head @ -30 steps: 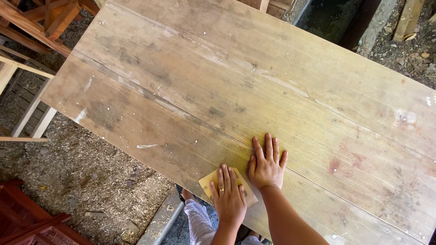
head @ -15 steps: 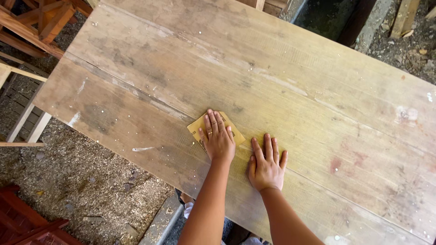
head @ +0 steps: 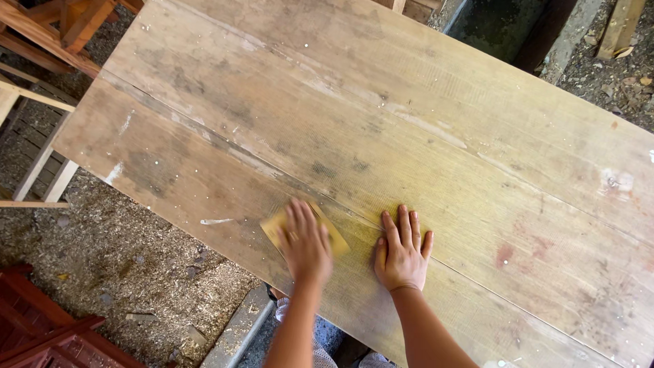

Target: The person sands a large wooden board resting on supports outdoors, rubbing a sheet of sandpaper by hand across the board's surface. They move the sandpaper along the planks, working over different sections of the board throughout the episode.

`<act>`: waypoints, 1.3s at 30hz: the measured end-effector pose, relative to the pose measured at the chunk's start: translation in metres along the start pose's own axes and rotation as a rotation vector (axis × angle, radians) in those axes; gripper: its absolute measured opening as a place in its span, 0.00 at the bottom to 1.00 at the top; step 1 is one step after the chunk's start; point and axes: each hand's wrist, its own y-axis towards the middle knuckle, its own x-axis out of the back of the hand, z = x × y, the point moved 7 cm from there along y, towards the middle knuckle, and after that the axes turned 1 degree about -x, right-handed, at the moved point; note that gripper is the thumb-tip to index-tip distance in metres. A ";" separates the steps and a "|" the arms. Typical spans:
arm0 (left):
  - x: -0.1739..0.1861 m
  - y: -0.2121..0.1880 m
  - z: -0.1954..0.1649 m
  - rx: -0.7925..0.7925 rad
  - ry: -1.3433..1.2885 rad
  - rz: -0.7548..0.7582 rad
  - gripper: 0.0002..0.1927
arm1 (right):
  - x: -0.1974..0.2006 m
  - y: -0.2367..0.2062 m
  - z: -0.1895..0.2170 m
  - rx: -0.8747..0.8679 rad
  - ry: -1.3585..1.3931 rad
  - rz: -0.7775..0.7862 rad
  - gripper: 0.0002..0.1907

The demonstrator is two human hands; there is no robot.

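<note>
Head view, looking straight down on a large wooden tabletop (head: 422,136) made of wide planks, worn, stained grey and reddish in patches, with seams running along its length.

Left hand (head: 305,242): lay palm down on a yellowish sheet of sandpaper (head: 276,226), fingers spread and extended, pressing the sheet flat against the plank near the table's near edge. Hand and forearm appeared slightly motion-blurred. The sheet showed on both sides of the hand, one corner toward the left, another toward the right at the thumb side. Not curled around the sheet; it was held down by flat pressure only. A ring was visible on one finger.

Right hand (head: 402,252): lay flat on bare wood just beside the left hand, fingers spread, palm down, holding nothing. It did not touch the sandpaper; a narrow strip of wood separated the two.

Both hands sat on the nearest plank, just short of a seam.

Surroundings: ground (head: 102,259) left of the table was covered in sawdust and wood chips. Pale timber frame pieces (head: 41,163) stood at the left edge; a reddish-brown wooden structure (head: 41,334) occupied the lower left corner. A grey beam (head: 235,334) ran below the table's near edge
</note>
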 end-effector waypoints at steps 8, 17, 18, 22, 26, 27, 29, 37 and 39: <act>0.091 0.144 0.064 0.130 0.001 -0.086 0.36 | -0.003 0.001 0.000 0.001 -0.071 0.010 0.30; -0.012 -0.067 -0.018 -0.151 0.015 -0.260 0.34 | -0.006 0.004 0.002 -0.022 -0.075 0.053 0.30; -0.022 -0.093 -0.022 -0.165 0.032 -0.261 0.35 | -0.007 0.004 0.002 -0.022 -0.078 0.058 0.30; -0.039 -0.093 -0.004 -0.179 0.067 -0.219 0.34 | -0.009 0.004 0.001 -0.028 -0.088 0.056 0.30; -0.027 -0.033 0.036 -0.026 0.049 -0.075 0.36 | -0.011 0.003 0.001 -0.031 -0.082 0.062 0.30; -0.016 -0.015 0.044 0.003 0.054 -0.078 0.36 | -0.011 0.003 0.001 -0.030 -0.078 0.060 0.30; 0.012 0.024 0.056 0.009 0.021 -0.092 0.36 | -0.010 0.004 0.001 -0.027 -0.074 0.045 0.30; 0.113 0.159 0.110 0.212 -0.013 -0.091 0.36 | -0.010 0.006 0.000 -0.017 -0.075 0.024 0.30; 0.121 0.165 0.111 0.228 -0.038 -0.134 0.36 | -0.012 0.006 0.000 -0.022 -0.093 0.030 0.31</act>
